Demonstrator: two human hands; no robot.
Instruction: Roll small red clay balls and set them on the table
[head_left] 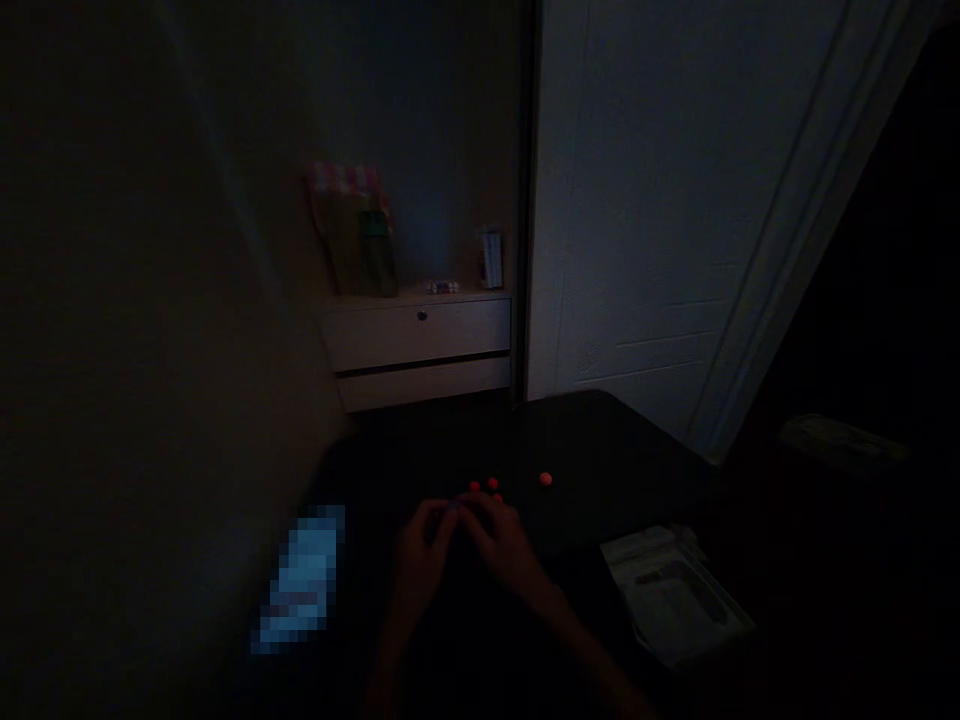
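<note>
My left hand [422, 545] and my right hand [499, 540] meet fingertip to fingertip over the dark table [585, 430]. Both are closed in a pinch around something small, with a faint bluish-purple tint at the fingertips; its kind is too dark to make out. Just beyond the right fingers lie several small red balls [493, 483], one partly covered by that hand. Farther right on the tabletop sits a single orange ball [545, 480], apart from the others.
At left is a bright pixelated patch [304, 580]. A clear packet [675, 595] lies at the lower right. Behind the table stands a drawer cabinet [420, 335] carrying a bottle [377, 250], a pink checked bag [341, 180] and small items. A white door [645, 200] is at right.
</note>
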